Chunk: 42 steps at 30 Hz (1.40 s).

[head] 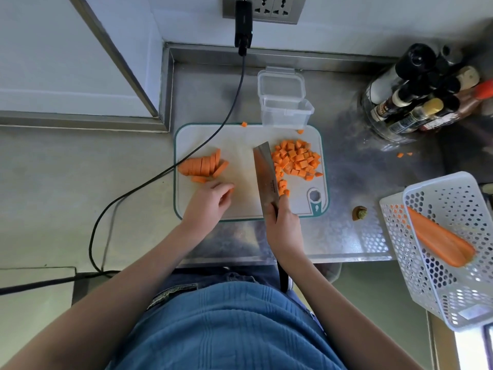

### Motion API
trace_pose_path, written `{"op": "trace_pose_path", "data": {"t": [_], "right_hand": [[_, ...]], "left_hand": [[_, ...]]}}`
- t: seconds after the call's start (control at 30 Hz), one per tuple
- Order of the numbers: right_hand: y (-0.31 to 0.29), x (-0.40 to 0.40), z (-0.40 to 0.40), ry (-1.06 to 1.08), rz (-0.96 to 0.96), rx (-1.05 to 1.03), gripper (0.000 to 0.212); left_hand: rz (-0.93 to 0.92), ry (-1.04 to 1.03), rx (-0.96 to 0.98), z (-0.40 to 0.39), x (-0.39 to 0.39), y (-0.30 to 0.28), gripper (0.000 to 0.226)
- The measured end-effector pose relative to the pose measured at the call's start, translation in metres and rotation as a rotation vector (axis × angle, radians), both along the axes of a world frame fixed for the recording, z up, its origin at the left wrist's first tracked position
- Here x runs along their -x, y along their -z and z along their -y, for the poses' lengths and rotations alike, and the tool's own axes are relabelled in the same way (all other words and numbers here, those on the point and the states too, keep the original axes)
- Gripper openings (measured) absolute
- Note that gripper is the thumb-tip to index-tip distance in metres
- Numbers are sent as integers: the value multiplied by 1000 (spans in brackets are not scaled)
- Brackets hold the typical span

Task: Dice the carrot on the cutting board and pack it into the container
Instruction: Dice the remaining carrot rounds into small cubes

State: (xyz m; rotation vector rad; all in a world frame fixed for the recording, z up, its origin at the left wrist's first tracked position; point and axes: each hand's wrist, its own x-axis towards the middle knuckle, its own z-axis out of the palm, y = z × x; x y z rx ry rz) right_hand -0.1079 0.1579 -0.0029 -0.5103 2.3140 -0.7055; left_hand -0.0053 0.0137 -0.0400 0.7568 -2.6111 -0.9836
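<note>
The diced carrot point(296, 160) lay as a loose heap of small orange cubes on the right half of the cutting board point(240, 204), with a few cubes trailing toward the near edge beside the blade. On the left end sat the uncut carrot sticks point(204, 165), flat matte slabs stacked side by side and leaning, their outer end reaching the board's left rim. The board was a pale rounded rectangle with a teal border and a hanging hole at its near right corner; its middle stood bare between the two carrot groups.

The right hand point(284, 225) was closed around the handle of a cleaver point(265, 172), whose broad steel blade stood on edge just left of the heap. The left hand point(210, 200) rested on the board near the sticks, fingers curled and pinched on a small carrot piece point(231, 190).

The clear plastic container point(285, 113) stood open at the board's far edge, its hinged lid tipped back, touching or just overlapping the rim. Single cubes lay strayed near it.

The steel bench point(344, 182) was brushed and reflective, with open room to the right of the board. A white perforated basket point(450, 252) overhung the right edge, holding a long carrot half point(440, 239). A carrot top point(360, 212) lay near it. Dark bottles point(416, 94) clustered at the far right. A black cable point(165, 169) crossed the board's left corner.
</note>
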Motion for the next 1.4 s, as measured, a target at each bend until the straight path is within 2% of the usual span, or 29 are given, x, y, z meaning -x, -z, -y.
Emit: {"op": "trace_pose_path", "data": {"t": [0.13,0.27,0.43,0.57,0.73,0.8,0.9,0.97,1.07,1.23,1.33,1.4], "right_hand": [[-1,-2,-1,-18,-4,3,11],[-1,0,-1,-25,-28,-19,17],[-3,-1,-4,-22,-30,-43,30],[-4,-3,-8,-26,-21,-54,19],[-2,-2,-9,-26,-23,-54,19],[0,-1,-8,-29,-23,-49,24],[2,2,-5,-41,-12,-49,29],[2,3,-4,-46,3,-42,30],[2,5,-4,-47,13,-27,25],[6,5,-6,-36,-6,-55,31],[8,4,-6,-29,-10,-73,37],[8,4,-5,-37,-3,-69,34]], "left_hand": [[-58,-92,48,10,1,-11,21],[-105,-178,108,47,25,-24,14],[13,-102,138,93,55,-16,21],[175,36,120,104,53,-5,26],[46,-85,129,92,28,-4,40],[85,52,157,88,22,-5,47],[275,342,272,88,19,-3,70],[362,427,291,90,24,-4,68],[369,480,271,95,34,-6,55],[304,354,82,97,37,-3,50],[296,275,70,93,40,-2,49],[312,246,65,91,41,-2,50]]}}
